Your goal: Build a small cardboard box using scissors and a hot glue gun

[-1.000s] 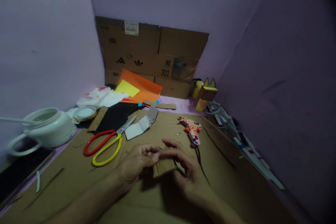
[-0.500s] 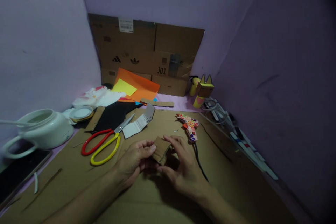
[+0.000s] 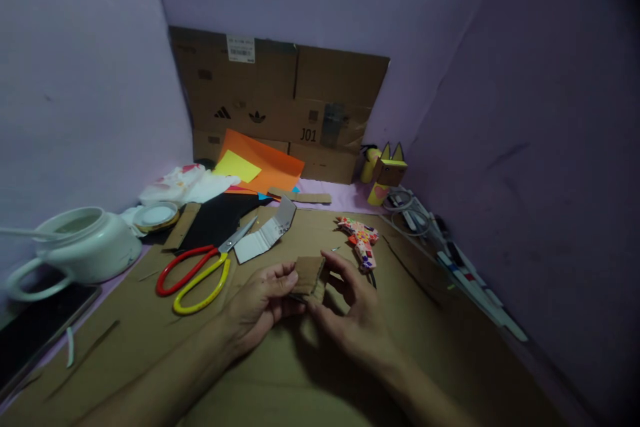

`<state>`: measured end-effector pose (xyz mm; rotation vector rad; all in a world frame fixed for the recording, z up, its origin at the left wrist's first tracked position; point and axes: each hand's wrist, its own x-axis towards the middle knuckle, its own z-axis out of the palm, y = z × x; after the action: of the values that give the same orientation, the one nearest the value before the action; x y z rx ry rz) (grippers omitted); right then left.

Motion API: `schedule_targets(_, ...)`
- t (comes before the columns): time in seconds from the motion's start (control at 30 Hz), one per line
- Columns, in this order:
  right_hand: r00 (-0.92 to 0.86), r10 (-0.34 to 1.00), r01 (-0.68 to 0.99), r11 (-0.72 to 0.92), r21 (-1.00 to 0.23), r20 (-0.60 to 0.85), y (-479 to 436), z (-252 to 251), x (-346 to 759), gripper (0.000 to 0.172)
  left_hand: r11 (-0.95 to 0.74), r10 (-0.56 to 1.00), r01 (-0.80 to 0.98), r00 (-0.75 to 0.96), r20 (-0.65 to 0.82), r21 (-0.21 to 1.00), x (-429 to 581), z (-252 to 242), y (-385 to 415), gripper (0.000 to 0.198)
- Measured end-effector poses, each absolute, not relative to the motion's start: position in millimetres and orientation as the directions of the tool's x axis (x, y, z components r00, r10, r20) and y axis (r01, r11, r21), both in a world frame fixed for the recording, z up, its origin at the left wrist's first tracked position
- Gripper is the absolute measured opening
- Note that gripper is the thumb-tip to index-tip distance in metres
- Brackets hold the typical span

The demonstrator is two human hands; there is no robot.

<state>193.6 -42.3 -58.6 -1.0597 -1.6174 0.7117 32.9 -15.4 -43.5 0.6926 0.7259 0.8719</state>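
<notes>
A small folded cardboard box (image 3: 307, 277) is held up between both hands above the cardboard work surface. My left hand (image 3: 265, 300) pinches its left side, thumb on top and fingers underneath. My right hand (image 3: 353, 310) holds its right side, with the index finger at the upper corner and the thumb at the lower one. An inner face of the box shows at its right edge. Just beyond my right hand lies a flower-patterned glue gun (image 3: 361, 240). Scissors (image 3: 205, 270) with one red and one yellow handle lie left of my left hand, blades pointing away.
A creased grey-white card (image 3: 265, 235) lies beyond the scissors. On the left are a white pot (image 3: 85, 247) and a dark phone (image 3: 45, 317). Orange paper (image 3: 270, 163) lies at the back, and a cardboard animal figure (image 3: 390, 173) stands back right. Long strips (image 3: 475, 293) line the right wall.
The cardboard box has been turned and tipped, so its right edge now faces me more. My right hand has shifted slightly up and right, covering more of the glue gun's cord.
</notes>
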Motion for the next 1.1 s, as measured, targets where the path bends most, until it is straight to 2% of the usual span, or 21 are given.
schedule_targets(0.1, -0.105, 0.871, 0.326, 0.486, -0.811, 0.48, -44, -58, 192, 0.06, 0.469, 0.838, -0.398, 0.483, -0.254, 0.789, 32, -37, -18, 0.033)
schedule_targets(0.17, -0.168, 0.845, 0.353, 0.532, -0.77, 0.507, -44, -57, 193, 0.063, 0.443, 0.846, -0.395, 0.482, -0.228, 0.805, 31, -35, -21, 0.048)
schedule_targets(0.27, -0.201, 0.83, 0.365, 0.556, -0.747, 0.52, -45, -55, 194, 0.065, 0.372, 0.841, -0.41, 0.529, -0.115, 0.833, 29, -38, -23, 0.07)
schedule_targets(0.43, -0.267, 0.809, 0.4, 0.587, -0.704, 0.523, -44, -48, 196, 0.067, 0.27, 0.833, -0.396, 0.554, -0.006, 0.878, 30, -48, -22, 0.052)
schedule_targets(0.53, -0.303, 0.806, 0.461, 0.591, -0.661, 0.509, -43, -48, 196, 0.072, 0.274, 0.811, -0.408, 0.584, 0.019, 0.871, 31, -48, -22, 0.055)
schedule_targets(0.67, -0.252, 0.806, 0.483, 0.584, -0.652, 0.536, -43, -49, 194, 0.059, 0.276, 0.824, -0.443, 0.566, 0.027, 0.853, 31, -43, -23, 0.055)
schedule_targets(0.93, -0.078, 0.892, 0.339, 0.443, -0.83, 0.445, -46, -51, 193, 0.053, 0.447, 0.826, -0.537, 0.555, -0.099, 0.716, 25, -28, -25, 0.052)
schedule_targets(1.0, -0.055, 0.914, 0.244, 0.402, -0.883, 0.401, -46, -51, 192, 0.052, 0.456, 0.828, -0.562, 0.552, -0.098, 0.69, 24, -26, -25, 0.052)
schedule_targets(1.1, -0.036, 0.949, -0.013, 0.313, -0.95, 0.314, -46, -52, 191, 0.054, 0.452, 0.824, -0.576, 0.561, -0.072, 0.682, 23, -26, -26, 0.054)
